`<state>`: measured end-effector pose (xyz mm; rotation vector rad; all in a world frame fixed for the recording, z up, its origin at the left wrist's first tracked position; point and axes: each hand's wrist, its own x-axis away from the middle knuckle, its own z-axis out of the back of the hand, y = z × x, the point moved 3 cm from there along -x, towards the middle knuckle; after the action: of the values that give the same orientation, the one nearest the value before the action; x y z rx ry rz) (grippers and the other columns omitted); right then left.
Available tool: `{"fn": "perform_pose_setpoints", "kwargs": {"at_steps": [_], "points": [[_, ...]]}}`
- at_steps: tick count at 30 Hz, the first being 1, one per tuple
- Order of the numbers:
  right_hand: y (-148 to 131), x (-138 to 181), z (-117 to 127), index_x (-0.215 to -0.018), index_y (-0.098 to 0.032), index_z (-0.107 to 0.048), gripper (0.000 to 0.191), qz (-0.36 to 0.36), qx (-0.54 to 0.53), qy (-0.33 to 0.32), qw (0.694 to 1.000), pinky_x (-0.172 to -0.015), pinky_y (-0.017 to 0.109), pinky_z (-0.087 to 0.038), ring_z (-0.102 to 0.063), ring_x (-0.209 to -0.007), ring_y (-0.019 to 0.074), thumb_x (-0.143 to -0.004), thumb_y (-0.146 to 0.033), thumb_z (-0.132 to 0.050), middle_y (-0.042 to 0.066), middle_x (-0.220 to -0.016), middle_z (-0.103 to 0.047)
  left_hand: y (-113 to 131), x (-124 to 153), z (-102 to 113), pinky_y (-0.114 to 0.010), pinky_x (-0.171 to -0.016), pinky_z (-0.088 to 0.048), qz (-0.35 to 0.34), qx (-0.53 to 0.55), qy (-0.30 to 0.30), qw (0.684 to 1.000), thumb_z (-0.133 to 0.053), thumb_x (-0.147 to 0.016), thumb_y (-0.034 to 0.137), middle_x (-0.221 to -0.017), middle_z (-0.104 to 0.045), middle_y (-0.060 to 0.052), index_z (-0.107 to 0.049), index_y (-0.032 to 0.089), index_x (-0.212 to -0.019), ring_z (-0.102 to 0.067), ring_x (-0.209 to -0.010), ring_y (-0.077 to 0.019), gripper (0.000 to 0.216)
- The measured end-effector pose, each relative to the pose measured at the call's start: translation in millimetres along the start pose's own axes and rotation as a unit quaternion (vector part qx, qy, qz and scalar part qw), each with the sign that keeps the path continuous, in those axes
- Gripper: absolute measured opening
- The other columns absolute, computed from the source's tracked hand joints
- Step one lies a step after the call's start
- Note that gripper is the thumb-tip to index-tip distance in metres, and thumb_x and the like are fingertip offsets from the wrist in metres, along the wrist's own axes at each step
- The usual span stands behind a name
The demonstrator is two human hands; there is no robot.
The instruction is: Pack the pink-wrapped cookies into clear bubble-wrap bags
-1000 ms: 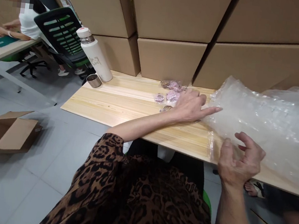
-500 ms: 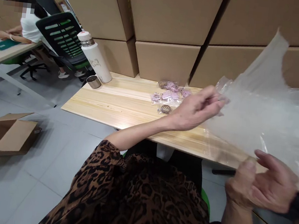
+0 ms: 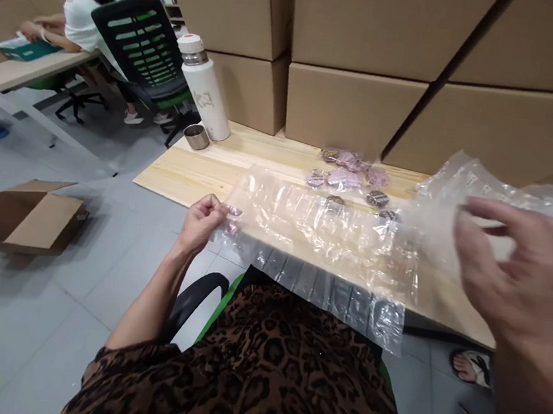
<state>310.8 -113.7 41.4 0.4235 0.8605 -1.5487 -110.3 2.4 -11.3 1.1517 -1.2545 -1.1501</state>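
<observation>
On the wooden table (image 3: 210, 169), a clear, crinkled plastic sheet (image 3: 323, 239) lies pinched by left hand (image 3: 201, 221).

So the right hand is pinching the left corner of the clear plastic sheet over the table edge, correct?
No, the left hand pinches that corner of the clear plastic sheet over the table edge; the head view shows it.

floor (image 3: 13, 336): grey tiles | bench (image 3: 200, 167): pale wood | cardboard boxes (image 3: 354, 109): stacked along bench's far edge | office chair (image 3: 144, 56): black-green, left
</observation>
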Motion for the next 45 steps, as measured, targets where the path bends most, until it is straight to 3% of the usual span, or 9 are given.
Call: {"fn": "perform_pose_setpoints", "kwargs": {"at_steps": [3, 9, 16, 22, 26, 33, 36, 40, 45], "points": [[-23, -41, -53, -0.118, -0.014, -0.076, 0.04, 0.089, -0.091, -0.119, 0.985, -0.096, 0.046, -0.057, -0.07, -0.11, 0.03, -0.106, -0.043, -0.051, 0.018, -0.115, -0.08, -8, 8, 21, -0.024, -0.056, -0.052, 0.033, 0.001, 0.033, 0.999, -0.085, -0.061, 0.028, -0.057, -0.065, 0.007, -0.049, 0.025, -0.081, -0.068, -0.052, -0.0144, 0.041], [-69, -87, -145, -0.149, -0.007, -0.062, 0.05, 0.146, -0.014, -0.381, 0.913, -0.114, 0.053, -0.041, -0.055, -0.133, 0.0358, -0.112, -0.039, -0.048, 0.025, -0.144, -0.066, -10, 7, 22, -0.028, -0.057, -0.057, 0.095, 0.027, 0.04, 0.994, -0.086, -0.053, 0.025, -0.069, -0.074, 0.004, -0.062, 0.019, -0.117, -0.071, -0.054, -0.0178, 0.068], [-85, -98, -196, -0.137, -0.016, -0.068, 0.049, 0.106, 0.039, -0.438, 0.892, -0.109, 0.054, -0.044, -0.062, -0.118, 0.0362, -0.096, -0.042, -0.068, 0.015, -0.11, -0.071, -4, -2, 1, -0.025, -0.055, -0.055, 0.09, 0.02, -0.034, 0.995, -0.09, -0.065, 0.03, -0.062, -0.065, 0.003, -0.063, 0.017, -0.068, -0.062, -0.052, -0.0106, 0.03], [-74, -99, -206, -0.098, -0.021, -0.078, 0.025, -0.02, -0.164, -0.404, 0.9, -0.064, 0.032, -0.046, -0.059, -0.065, 0.0187, -0.082, -0.04, -0.079, 0.0, -0.07, -0.063, -7, -4, -17, -0.039, -0.083, -0.066, 0.157, 0.129, -0.046, 0.978, -0.075, -0.077, 0.015, -0.093, -0.081, -0.009, -0.067, 0.016, -0.081, -0.078, -0.08, -0.0191, 0.009], [-75, -98, -193, -0.076, -0.02, -0.072, 0.029, -0.123, -0.331, -0.315, 0.881, -0.051, 0.027, -0.04, -0.054, -0.055, 0.0136, -0.084, -0.046, -0.081, 0.001, -0.065, -0.064, -8, -5, -30, -0.046, -0.092, -0.067, 0.18, 0.198, -0.056, 0.962, -0.068, -0.083, 0.012, -0.099, -0.081, -0.011, -0.06, 0.018, -0.08, -0.081, -0.091, -0.0246, 0.011], [-131, -54, -152, -0.084, -0.019, -0.069, 0.033, -0.25, -0.525, -0.336, 0.74, -0.046, 0.024, -0.049, -0.067, -0.059, 0.0154, -0.085, -0.044, -0.091, 0.006, -0.072, -0.072, -6, 12, -62, -0.056, -0.111, -0.06, 0.13, 0.283, -0.131, 0.941, -0.071, -0.089, 0.032, -0.144, -0.073, -0.013, -0.064, 0.02, -0.095, -0.077, -0.123, -0.0314, 0.015], [-155, -27, -147, -0.084, -0.021, -0.065, 0.031, -0.303, -0.552, -0.372, 0.682, -0.048, 0.023, -0.055, -0.069, -0.057, 0.0148, -0.086, -0.037, -0.091, 0.005, -0.069, -0.073, -10, 19, -75, -0.056, -0.109, -0.06, 0.143, 0.276, -0.151, 0.938, -0.063, -0.094, 0.066, -0.135, -0.077, -0.016, -0.072, 0.021, -0.112, -0.071, -0.132, -0.0357, 0.05], [-167, -1, -144, -0.084, -0.021, -0.062, 0.035, -0.341, -0.594, -0.378, 0.623, -0.047, 0.019, -0.054, -0.067, -0.055, 0.0106, -0.084, -0.038, -0.092, 0.005, -0.076, -0.076, -18, 19, -87, -0.056, -0.102, -0.059, 0.173, 0.271, -0.162, 0.933, -0.039, -0.091, 0.094, -0.112, -0.078, -0.018, -0.072, 0.019, -0.127, -0.073, -0.114, -0.0356, 0.089], [-167, 21, -135, -0.086, -0.021, -0.058, 0.052, -0.366, -0.609, -0.374, 0.597, -0.046, 0.018, -0.053, -0.067, -0.054, 0.0103, -0.073, -0.053, -0.097, 0.005, -0.078, -0.078, -24, 20, -101, -0.041, -0.074, -0.054, 0.183, 0.304, -0.193, 0.915, -0.039, -0.108, 0.063, -0.078, -0.063, -0.004, -0.07, 0.023, -0.126, -0.055, -0.064, -0.0198, 0.054]]}}
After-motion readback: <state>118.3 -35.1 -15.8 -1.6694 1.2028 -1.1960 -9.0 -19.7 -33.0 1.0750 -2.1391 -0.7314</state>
